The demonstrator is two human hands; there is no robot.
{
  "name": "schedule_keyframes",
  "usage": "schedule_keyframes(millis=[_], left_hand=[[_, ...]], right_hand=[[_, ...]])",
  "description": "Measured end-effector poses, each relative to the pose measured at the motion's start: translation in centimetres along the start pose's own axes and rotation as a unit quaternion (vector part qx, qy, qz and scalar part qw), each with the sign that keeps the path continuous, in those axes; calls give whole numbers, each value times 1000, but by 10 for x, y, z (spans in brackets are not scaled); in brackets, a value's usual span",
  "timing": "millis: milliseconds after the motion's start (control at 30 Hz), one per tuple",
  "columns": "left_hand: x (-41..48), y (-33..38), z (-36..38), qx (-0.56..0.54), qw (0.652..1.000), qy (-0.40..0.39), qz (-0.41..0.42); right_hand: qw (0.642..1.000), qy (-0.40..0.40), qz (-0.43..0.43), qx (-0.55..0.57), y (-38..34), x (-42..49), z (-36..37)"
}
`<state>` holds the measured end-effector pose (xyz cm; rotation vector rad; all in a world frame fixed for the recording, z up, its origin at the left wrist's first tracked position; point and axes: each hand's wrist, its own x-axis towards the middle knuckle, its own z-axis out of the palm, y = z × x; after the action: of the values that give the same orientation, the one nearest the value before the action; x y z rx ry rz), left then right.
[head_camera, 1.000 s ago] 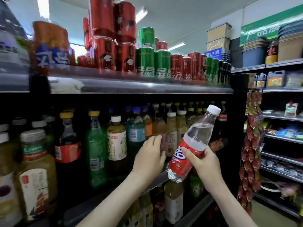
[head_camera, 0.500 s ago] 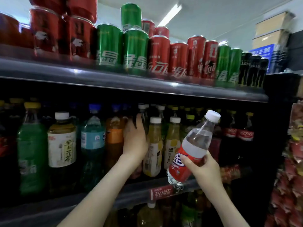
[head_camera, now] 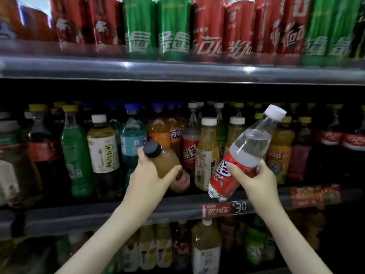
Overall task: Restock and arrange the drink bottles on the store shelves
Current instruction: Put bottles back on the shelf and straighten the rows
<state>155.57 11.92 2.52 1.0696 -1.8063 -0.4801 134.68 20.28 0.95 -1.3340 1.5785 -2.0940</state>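
Both hands full rn, standing in front of the drinks rack. My left hand [head_camera: 148, 175] is clamped on a brown juice bottle [head_camera: 167, 161] w/ a black cap, fingers and thumb closed round its body, solid grip. It's tipped over: cap points up and to the left, bottom end pokes in among the front row on the middle shelf [head_camera: 88, 214], right by a red-label bottle [head_camera: 188, 153] and a yellow juice [head_camera: 205, 155] w/ a white cap. Can't tell if its base touches the shelf, too dark down there.

My right hand [head_camera: 256, 180] has the clear bottle [head_camera: 246, 147], the one w/ the red label and white cap. I'm gripping it low down on the label, thumb across the front. It's tilted too, cap up and to the right, bottom hanging just over the shelf's front edge, out in front of the row, not standing on anything. Right below it on the edge is a red price tag [head_camera: 225, 209] that reads 30.

Rest of that shelf, L to R: green soda [head_camera: 76, 155], tea bottle [head_camera: 103, 149] w/ a white cap, blue bottle [head_camera: 132, 143], orange soda [head_camera: 158, 133], then cola bottles [head_camera: 331, 147] at the far right. The top shelf [head_camera: 177, 71] has red and green cans [head_camera: 173, 30] lined up. More bottles [head_camera: 206, 248] sit one level down, pretty dark + blurry tho, so no detail.
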Motion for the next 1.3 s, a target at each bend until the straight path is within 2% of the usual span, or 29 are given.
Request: schedule_keyframes(millis=[100,200,500,600,700,800,900,1033,1167,1300], left_hand=[[3,-6,-3,-40,999,11,6],[4,-8,-4,-32,999,22,21],[44,14,14,110,988,9,110],[56,21,32,197,969,20,146],[67,25,48,309,933,40,180],[75,27,59,366,913,29,180],[70,27,70,362,916,29,172],[59,27,86,313,923,130,180],[61,27,94,260,912,191,254],[67,40,102,295,916,111,248]], right_hand=[[1000,-10,-7,1,-1,-2,14],[999,-33,-12,-5,-3,-3,30],[1000,7,-2,-11,-7,1,35],[999,26,1,-26,-9,-1,19],[998,41,9,-38,-9,-4,2],[997,57,16,-55,-5,-10,-13],[995,71,23,-59,-2,-15,-28],[994,78,25,-70,-3,-17,-41],[993,72,22,-88,-5,-17,-46],[993,71,13,-98,-8,-16,-44]])
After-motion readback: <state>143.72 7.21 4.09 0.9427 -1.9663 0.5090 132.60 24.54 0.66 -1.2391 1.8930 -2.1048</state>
